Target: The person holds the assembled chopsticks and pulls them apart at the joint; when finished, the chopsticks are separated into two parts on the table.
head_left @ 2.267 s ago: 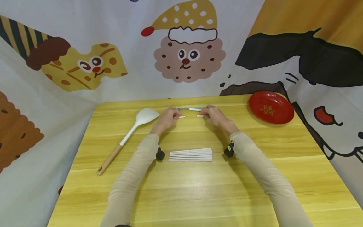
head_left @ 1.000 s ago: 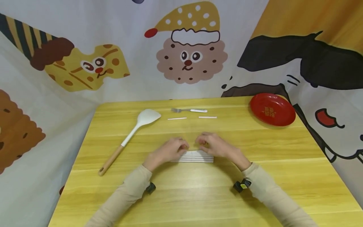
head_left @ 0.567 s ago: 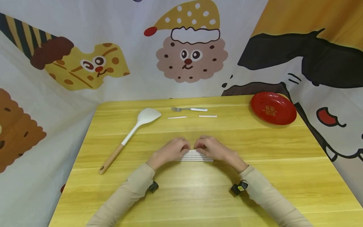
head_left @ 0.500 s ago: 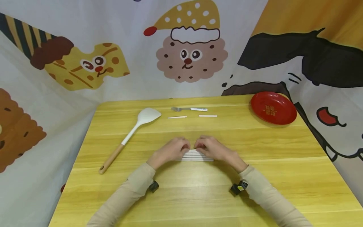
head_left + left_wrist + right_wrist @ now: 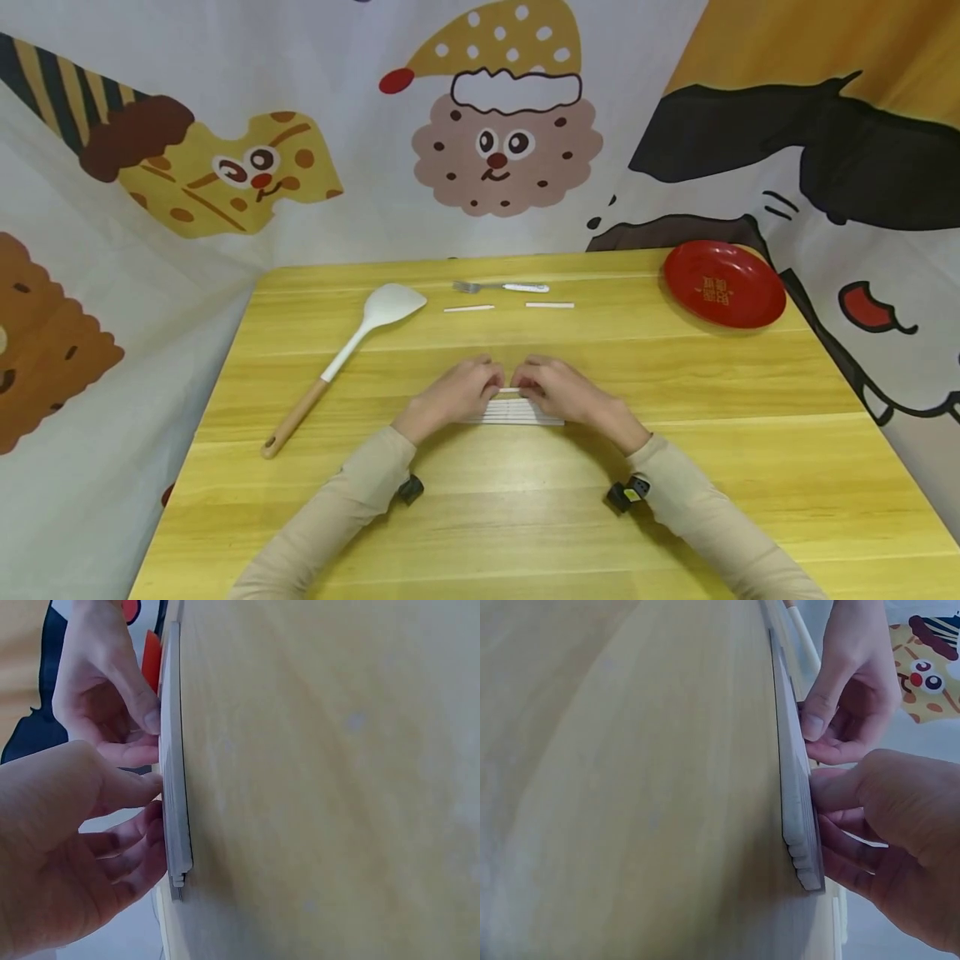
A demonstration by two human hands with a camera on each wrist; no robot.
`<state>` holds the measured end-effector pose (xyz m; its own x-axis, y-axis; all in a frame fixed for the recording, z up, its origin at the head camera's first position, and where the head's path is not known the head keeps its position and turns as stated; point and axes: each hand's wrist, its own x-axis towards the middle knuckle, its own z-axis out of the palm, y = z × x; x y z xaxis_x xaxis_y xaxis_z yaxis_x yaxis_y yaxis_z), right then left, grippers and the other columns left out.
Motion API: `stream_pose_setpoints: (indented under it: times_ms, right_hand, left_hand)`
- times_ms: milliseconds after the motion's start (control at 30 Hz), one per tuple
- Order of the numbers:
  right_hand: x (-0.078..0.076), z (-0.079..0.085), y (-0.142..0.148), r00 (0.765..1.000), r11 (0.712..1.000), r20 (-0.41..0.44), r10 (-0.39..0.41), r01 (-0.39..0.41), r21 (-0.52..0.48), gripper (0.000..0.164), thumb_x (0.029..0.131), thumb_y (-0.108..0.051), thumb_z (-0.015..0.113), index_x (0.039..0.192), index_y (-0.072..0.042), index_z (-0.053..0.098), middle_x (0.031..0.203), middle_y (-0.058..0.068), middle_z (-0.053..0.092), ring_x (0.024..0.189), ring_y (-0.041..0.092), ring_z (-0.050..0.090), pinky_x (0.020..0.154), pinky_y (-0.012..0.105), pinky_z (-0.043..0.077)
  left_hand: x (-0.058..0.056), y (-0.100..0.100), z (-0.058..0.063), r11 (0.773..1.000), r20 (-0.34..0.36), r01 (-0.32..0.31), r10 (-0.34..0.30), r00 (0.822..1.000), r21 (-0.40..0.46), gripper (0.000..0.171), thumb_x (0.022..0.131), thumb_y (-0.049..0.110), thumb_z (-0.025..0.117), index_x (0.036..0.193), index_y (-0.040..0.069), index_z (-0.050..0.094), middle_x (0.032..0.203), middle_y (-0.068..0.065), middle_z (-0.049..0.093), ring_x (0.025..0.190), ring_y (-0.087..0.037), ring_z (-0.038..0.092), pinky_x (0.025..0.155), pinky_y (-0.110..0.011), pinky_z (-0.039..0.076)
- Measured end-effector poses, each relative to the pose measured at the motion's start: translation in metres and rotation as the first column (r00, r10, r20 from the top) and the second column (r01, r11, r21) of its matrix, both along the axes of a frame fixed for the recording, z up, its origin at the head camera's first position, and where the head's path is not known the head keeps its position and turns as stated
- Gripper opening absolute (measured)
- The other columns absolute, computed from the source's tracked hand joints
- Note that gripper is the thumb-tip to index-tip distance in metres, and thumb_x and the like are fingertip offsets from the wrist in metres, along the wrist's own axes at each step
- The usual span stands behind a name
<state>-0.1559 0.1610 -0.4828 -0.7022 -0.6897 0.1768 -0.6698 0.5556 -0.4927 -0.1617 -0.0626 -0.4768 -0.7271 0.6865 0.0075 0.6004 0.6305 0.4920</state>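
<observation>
A row of several slim white sticks (image 5: pixel 513 412) lies side by side on the table in front of me, with a faint line across their middle. Just beyond the row, one thin white stick (image 5: pixel 510 389) shows in the gap between my hands. My left hand (image 5: pixel 457 392) pinches it from the left between thumb and fingers. From the other side my right hand (image 5: pixel 562 390) pinches it the same way, the fingertips of both hands close together. Most of this stick is hidden by the fingers. In the wrist views, the row's stick ends (image 5: pixel 802 862) look rounded.
Farther back lie two short white pieces (image 5: pixel 469 308) (image 5: pixel 550 305) and a fork (image 5: pixel 501 287) with a white handle. A white spatula (image 5: pixel 393 306) with a wooden handle is at left, a red plate (image 5: pixel 723 285) at back right. A cartoon cloth (image 5: pixel 360 200) hangs behind the wooden table (image 5: pixel 517 517).
Both hands set down the two short pieces near the fork, then came back to the row. They have since moved one stick slightly away from the others.
</observation>
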Motion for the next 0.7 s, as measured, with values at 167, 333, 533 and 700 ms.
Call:
stream_pose_setpoints:
  times_ms: [167,333,533,700]
  right_hand:
    - [-0.001,0.000,-0.001,1.000,1.000,-0.016,-0.006,0.005,-0.022,0.015,0.093,0.002,0.067,0.106,-0.003,0.073,0.101,0.007,0.069,0.090,0.016,0.066,0.081,0.025,0.058]
    - [-0.001,0.004,-0.001,1.000,0.996,-0.030,0.000,-0.002,-0.086,0.021,0.095,0.007,0.061,0.112,-0.001,0.070,0.104,0.008,0.062,0.088,0.015,0.063,0.080,0.023,0.058]
    - [-0.001,0.008,-0.002,0.997,0.987,-0.080,-0.016,0.003,-0.161,0.021,0.093,0.010,0.061,0.108,-0.002,0.068,0.102,0.008,0.058,0.084,0.015,0.061,0.071,0.020,0.056]
    - [-0.001,0.010,-0.004,0.998,0.979,-0.068,0.014,-0.027,-0.202,0.016,0.091,0.008,0.066,0.104,0.000,0.067,0.100,0.012,0.069,0.090,0.023,0.070,0.079,0.022,0.059]
  left_hand:
    - [-0.001,-0.002,0.001,0.998,0.018,-0.019,0.018,1.000,0.052,0.005,0.099,0.010,0.063,0.096,0.010,0.066,0.093,-0.001,0.058,0.080,-0.012,0.053,0.071,-0.026,0.049]
    - [-0.001,-0.003,0.005,0.990,0.052,-0.037,0.031,0.998,0.135,0.007,0.101,0.012,0.061,0.099,0.009,0.066,0.089,0.001,0.060,0.074,-0.010,0.054,0.065,-0.023,0.049]
    - [-0.003,-0.004,0.010,0.971,0.060,-0.035,0.021,0.998,0.236,0.011,0.101,0.007,0.059,0.105,0.003,0.069,0.083,-0.005,0.067,0.066,-0.009,0.054,0.060,-0.021,0.050]
    - [0.000,-0.002,0.015,0.967,0.019,-0.027,0.023,1.000,0.254,0.013,0.100,0.005,0.061,0.105,0.003,0.072,0.087,-0.007,0.072,0.064,-0.008,0.054,0.057,-0.019,0.049]
